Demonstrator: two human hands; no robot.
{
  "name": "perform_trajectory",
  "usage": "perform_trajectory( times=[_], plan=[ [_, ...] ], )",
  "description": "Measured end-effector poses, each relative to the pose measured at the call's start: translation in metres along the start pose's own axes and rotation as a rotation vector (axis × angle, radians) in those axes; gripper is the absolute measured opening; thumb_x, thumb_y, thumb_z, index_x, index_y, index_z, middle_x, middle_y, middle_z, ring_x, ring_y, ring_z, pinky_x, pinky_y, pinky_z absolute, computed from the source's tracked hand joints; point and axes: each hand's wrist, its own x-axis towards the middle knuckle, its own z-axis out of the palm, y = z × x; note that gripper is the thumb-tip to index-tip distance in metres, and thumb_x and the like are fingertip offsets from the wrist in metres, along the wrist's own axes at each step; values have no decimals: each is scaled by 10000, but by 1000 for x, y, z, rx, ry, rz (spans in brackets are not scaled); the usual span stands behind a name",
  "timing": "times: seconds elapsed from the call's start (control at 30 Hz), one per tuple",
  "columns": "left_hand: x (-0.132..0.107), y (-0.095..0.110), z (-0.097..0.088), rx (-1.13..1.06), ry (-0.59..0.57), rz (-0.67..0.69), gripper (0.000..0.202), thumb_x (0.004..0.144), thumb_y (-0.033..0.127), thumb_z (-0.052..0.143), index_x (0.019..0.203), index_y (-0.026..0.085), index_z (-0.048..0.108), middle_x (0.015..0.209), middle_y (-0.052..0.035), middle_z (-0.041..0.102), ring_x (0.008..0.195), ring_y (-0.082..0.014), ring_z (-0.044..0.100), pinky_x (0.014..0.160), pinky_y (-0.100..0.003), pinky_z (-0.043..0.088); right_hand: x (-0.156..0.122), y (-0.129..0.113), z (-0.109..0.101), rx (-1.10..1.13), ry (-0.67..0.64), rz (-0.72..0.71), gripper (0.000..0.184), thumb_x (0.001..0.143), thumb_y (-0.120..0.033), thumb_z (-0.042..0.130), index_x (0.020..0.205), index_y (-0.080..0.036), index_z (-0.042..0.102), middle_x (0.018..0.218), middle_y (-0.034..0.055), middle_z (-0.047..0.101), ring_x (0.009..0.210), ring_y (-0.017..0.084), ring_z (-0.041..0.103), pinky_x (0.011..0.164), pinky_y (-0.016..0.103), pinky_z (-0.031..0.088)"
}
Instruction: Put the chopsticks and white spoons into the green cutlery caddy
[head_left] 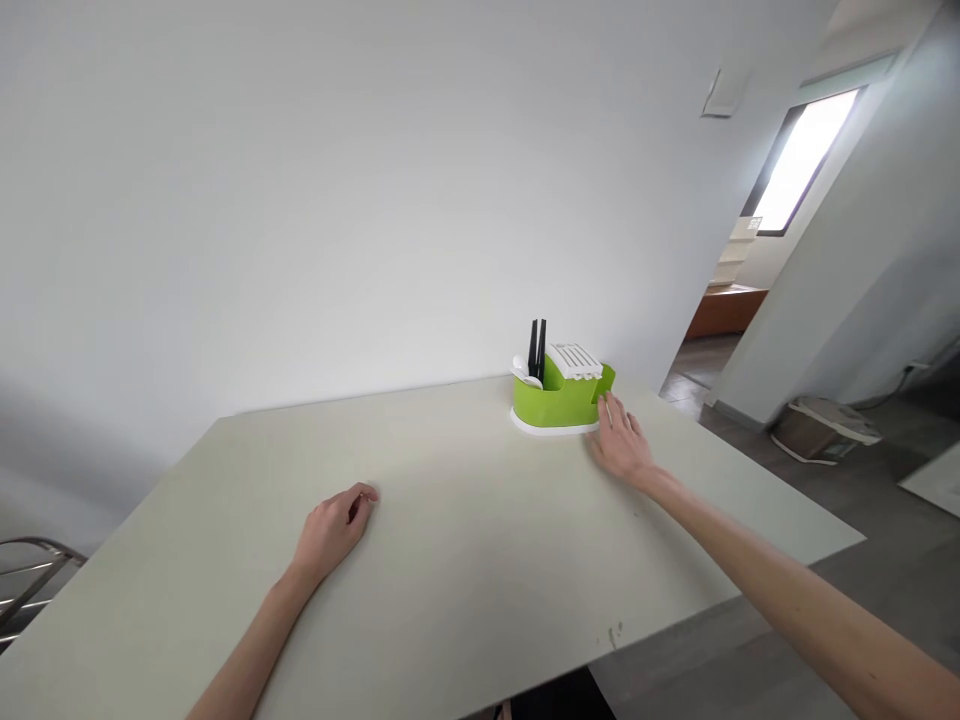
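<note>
A lime-green holder with a white base stands at the far side of the pale table, by the wall. It carries two black upright sticks, a white slotted insert and a white spoon-like piece. My right hand lies flat on the table with fingers stretched out, the fingertips touching the holder's right end. My left hand rests on the table nearer to me, fingers loosely curled, holding nothing that I can see.
A plain white wall rises behind the table. To the right a doorway opens onto stairs and a bright window. A flat grey device sits on the dark floor at right. A metal rack shows at the left edge.
</note>
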Motion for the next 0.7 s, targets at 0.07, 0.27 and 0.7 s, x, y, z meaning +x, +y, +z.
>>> perform_trajectory(
  times=[0.07, 0.27, 0.7],
  plan=[
    [0, 0, -1, 3, 5, 4, 342, 974, 405, 342, 992, 291, 664, 718, 30, 691, 637, -190, 624, 646, -286, 440, -15, -6, 7, 49, -25, 84, 799, 1032, -449, 301, 1679, -15, 125, 1772, 213, 66, 1635, 355, 96, 1287, 531, 228],
    [0, -1, 0, 18, 7, 21, 337, 982, 406, 346, 1030, 288, 658, 830, 16, 751, 709, -200, 678, 667, -290, 455, -63, -15, 18, 134, -206, 227, 765, 1070, -550, 192, 1661, -77, 305, 1742, 193, 245, 1618, 329, 213, 1291, 503, 223],
    [-11, 3, 3, 51, 72, 72, 372, 1017, 418, 306, 1104, 255, 629, 1043, -64, 756, 913, -241, 708, 764, -344, 510, -106, -33, 0, 81, -196, 150, 684, 1089, -510, 203, 1646, -162, 394, 1731, 99, 316, 1611, 286, 252, 1307, 479, 186]
  ],
)
